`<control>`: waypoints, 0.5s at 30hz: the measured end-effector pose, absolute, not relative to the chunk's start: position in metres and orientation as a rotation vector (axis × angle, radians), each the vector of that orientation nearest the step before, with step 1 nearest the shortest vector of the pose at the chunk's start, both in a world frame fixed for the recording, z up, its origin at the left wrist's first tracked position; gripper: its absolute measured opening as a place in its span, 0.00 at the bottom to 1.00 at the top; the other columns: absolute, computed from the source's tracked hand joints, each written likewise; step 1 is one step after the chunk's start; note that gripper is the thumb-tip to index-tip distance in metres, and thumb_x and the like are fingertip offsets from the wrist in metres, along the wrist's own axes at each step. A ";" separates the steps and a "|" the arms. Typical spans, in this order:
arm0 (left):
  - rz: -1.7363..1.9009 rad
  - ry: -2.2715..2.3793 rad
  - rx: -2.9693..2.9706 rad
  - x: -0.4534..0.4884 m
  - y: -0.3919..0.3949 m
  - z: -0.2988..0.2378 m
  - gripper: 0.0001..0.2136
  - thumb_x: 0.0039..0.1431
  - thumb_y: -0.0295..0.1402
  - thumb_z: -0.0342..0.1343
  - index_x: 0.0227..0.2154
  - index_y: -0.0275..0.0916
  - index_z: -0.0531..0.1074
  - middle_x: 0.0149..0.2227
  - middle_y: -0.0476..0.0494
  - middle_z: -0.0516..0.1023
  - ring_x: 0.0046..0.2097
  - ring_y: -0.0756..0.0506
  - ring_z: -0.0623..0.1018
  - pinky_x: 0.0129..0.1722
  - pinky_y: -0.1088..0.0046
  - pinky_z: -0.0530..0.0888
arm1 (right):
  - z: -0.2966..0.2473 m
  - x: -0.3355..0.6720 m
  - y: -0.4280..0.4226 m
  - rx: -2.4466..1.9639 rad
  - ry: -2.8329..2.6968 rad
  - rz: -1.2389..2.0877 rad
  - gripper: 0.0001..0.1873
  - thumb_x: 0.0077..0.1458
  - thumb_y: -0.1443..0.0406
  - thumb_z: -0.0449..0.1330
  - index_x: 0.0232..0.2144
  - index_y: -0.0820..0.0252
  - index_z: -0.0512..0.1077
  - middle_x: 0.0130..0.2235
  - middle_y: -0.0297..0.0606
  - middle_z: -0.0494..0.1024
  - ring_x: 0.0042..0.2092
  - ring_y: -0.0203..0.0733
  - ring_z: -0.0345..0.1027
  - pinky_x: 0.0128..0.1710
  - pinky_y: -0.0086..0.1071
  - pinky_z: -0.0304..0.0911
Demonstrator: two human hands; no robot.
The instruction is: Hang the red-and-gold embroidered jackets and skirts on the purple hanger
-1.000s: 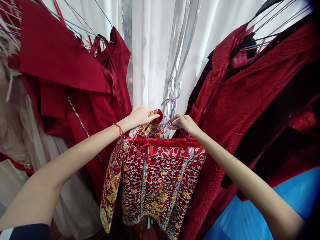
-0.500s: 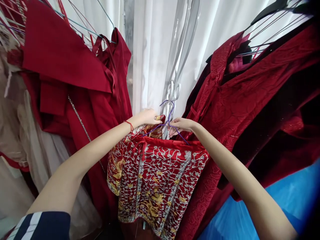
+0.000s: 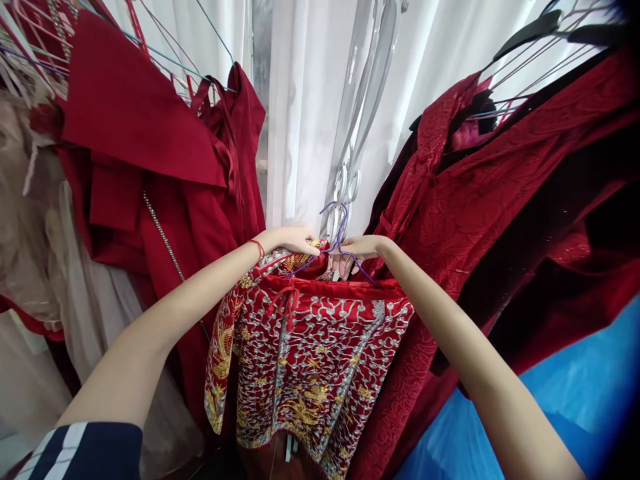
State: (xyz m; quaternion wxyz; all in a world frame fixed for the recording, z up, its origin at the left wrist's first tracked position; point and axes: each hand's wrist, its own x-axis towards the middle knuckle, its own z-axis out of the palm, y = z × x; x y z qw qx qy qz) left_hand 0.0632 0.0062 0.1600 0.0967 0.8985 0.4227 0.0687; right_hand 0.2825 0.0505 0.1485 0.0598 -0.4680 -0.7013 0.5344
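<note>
Embroidered red jacket (image 3: 310, 353), covered w/ silver and gold thread patterns, hangs from a purple wire hanger (image 3: 336, 233) at centre of view, directly below both hands. Left hand (image 3: 294, 238) comes in from lower left, fingers closed over the jacket's shoulder/collar edge, pinching fabric against the hanger's left arm. A thin red string bracelet (image 3: 258, 248) sits on that wrist, and a dark sleeve w/ white stripes (image 3: 80, 452) shows near the elbow. Right hand (image 3: 361, 250) comes in from lower right, fingers curled around the hanger wire just under its hook; the purple wire runs out past the knuckles toward the jacket's right shoulder. Both hands sit close together, nearly touching, w/ the hanger hook rising between them. The jacket's front falls straight down from the grip, a small red tie knot (image 3: 287, 301) just below the left hand, one sleeve drooping to the left.

Behind the hook, a shiny chrome rack post (image 3: 360, 113) stands upright, in front of a white curtain (image 3: 305, 100). Left of the left hand hang plain dark red dresses (image 3: 130, 127) on wire hangers, one w/ a beaded strap (image 3: 163, 237), and pale beige gowns (image 3: 30, 227) further out. Right of the right hand hangs a crushed-velvet burgundy robe (image 3: 500, 200), touching the jacket's right edge. Blue fabric (image 3: 565, 393) shows below the right forearm.
</note>
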 end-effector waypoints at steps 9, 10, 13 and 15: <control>0.326 1.421 3.013 0.063 0.005 0.155 0.12 0.54 0.39 0.50 0.28 0.38 0.75 0.25 0.45 0.73 0.27 0.47 0.69 0.30 0.71 0.62 | 0.148 0.271 0.051 -1.348 -2.328 1.148 0.09 0.47 0.71 0.62 0.17 0.62 0.71 0.21 0.38 0.78 0.26 0.39 0.73 0.32 0.33 0.71; 0.310 1.533 3.069 0.065 0.002 0.154 0.13 0.54 0.40 0.51 0.31 0.37 0.76 0.28 0.43 0.76 0.30 0.45 0.72 0.32 0.70 0.64 | 0.147 0.271 0.050 -1.362 -2.378 0.965 0.10 0.47 0.72 0.60 0.17 0.61 0.71 0.21 0.37 0.77 0.26 0.39 0.73 0.33 0.32 0.70; 0.214 1.843 3.092 0.074 -0.012 0.149 0.15 0.55 0.40 0.53 0.38 0.36 0.78 0.35 0.36 0.80 0.39 0.40 0.77 0.39 0.67 0.68 | 0.143 0.273 0.046 -1.303 -2.435 0.276 0.08 0.46 0.73 0.58 0.19 0.61 0.71 0.24 0.36 0.78 0.31 0.39 0.73 0.37 0.29 0.67; 0.172 1.980 3.007 0.084 -0.021 0.147 0.15 0.55 0.38 0.54 0.40 0.35 0.78 0.38 0.33 0.80 0.44 0.38 0.78 0.44 0.64 0.69 | 0.138 0.274 0.042 -1.221 -2.386 -0.012 0.07 0.47 0.72 0.56 0.23 0.61 0.73 0.28 0.37 0.79 0.34 0.39 0.72 0.39 0.28 0.63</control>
